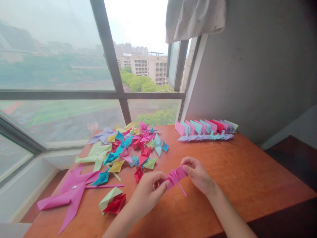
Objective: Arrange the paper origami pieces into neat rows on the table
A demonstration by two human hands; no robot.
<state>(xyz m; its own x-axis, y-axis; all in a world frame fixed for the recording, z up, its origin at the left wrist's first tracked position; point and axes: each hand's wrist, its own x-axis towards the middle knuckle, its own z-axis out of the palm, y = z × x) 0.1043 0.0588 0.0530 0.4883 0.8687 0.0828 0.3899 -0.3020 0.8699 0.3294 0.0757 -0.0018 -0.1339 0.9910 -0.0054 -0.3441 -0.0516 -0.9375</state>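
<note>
A pink folded paper piece [175,176] is held between my two hands above the wooden table [210,198]. My left hand [151,191] pinches its left end between thumb and fingers. The right end is gripped by my right hand [196,173], thumb and index finger together. Several folds bunch up in the middle of the paper, and a thin pink strip hangs down from it. Near my left wrist lie a red paper boat [115,204] and a light green folded piece [109,198].
Many colourful origami pieces [126,148] spread over the table's back left. A large pink pinwheel [71,193] lies at the left. Folded papers [205,127] stand in a row at the back right, behind a line of paper cranes [205,136]. Windows [151,109] rise beyond the table.
</note>
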